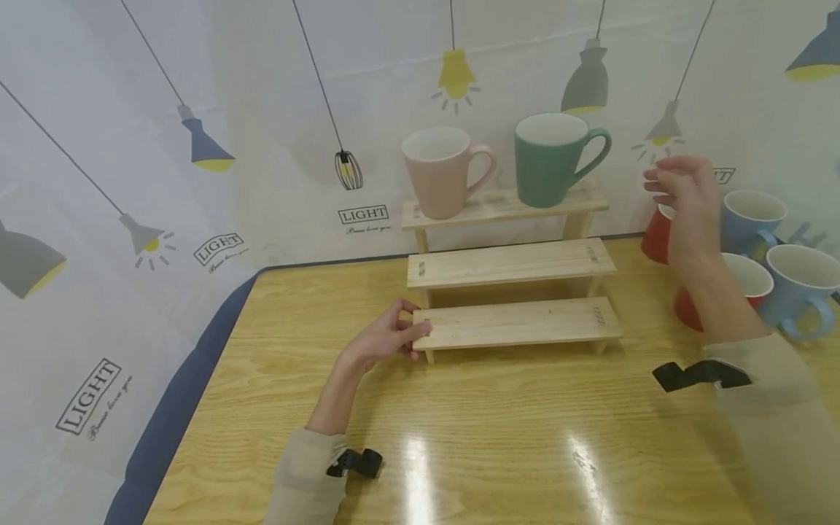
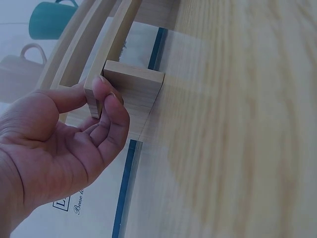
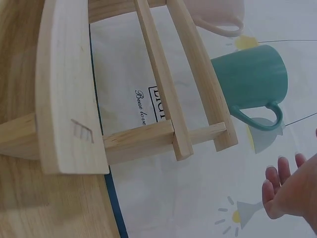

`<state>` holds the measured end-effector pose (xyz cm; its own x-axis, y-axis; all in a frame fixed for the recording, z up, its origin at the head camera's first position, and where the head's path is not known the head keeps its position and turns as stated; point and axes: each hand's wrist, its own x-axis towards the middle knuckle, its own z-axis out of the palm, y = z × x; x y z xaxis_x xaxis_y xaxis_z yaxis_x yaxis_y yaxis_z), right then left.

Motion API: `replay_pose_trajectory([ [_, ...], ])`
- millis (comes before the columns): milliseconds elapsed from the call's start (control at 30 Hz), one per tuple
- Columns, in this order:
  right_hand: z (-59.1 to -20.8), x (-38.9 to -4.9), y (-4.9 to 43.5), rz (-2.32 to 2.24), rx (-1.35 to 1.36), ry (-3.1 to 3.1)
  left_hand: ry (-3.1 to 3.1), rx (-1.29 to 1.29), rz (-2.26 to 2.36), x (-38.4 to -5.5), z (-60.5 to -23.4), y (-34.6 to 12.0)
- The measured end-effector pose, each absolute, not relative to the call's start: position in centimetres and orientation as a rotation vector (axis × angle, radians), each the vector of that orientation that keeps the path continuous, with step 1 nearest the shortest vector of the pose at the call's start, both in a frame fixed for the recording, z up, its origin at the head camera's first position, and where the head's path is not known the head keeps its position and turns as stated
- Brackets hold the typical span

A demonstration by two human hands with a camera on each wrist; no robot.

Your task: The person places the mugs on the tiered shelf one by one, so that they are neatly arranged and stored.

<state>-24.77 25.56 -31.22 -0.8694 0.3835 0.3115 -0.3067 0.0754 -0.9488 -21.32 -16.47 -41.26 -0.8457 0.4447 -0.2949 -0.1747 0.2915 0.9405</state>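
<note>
My left hand (image 1: 383, 335) pinches the left end of the lowest board on a three-tier wooden shelf (image 1: 518, 324). In the left wrist view, thumb and fingers of that hand close over the board's end (image 2: 92, 101), above a support leg. On the top tier, a pink mug (image 1: 438, 179) stands at the left and a green mug (image 1: 546, 164) at the right, handles pointing right. My right hand (image 1: 694, 211) is raised to the right of the green mug, fingers loosely bent and holding nothing. In the right wrist view its fingers (image 3: 283, 171) are apart from the green mug's handle (image 3: 257, 124).
Right of the shelf, two red mugs (image 1: 687, 310) and two light blue mugs (image 1: 803, 281) stand grouped on the wooden table (image 1: 315, 292), partly hidden behind my right hand and forearm. A white curtain (image 1: 275, 109) printed with lamps hangs behind.
</note>
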Motion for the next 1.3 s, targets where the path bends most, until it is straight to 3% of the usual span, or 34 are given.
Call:
replay_pose_trajectory([
  [500, -32.8, -21.6, 27.7, 1.994, -0.047, -1.844, 2.065, 0.232, 1.584, -21.5, -41.6, -16.6],
  [867, -34.3, -20.4, 29.9, 2.089, 0.128, -1.675, 2.057, 0.231, 1.589, -21.4, -41.4, -16.6],
  [1300, -35.5, -18.2, 33.0, 1.681, -0.105, -2.092, 2.056, 0.229, 1.592, -21.4, -41.4, -16.5],
])
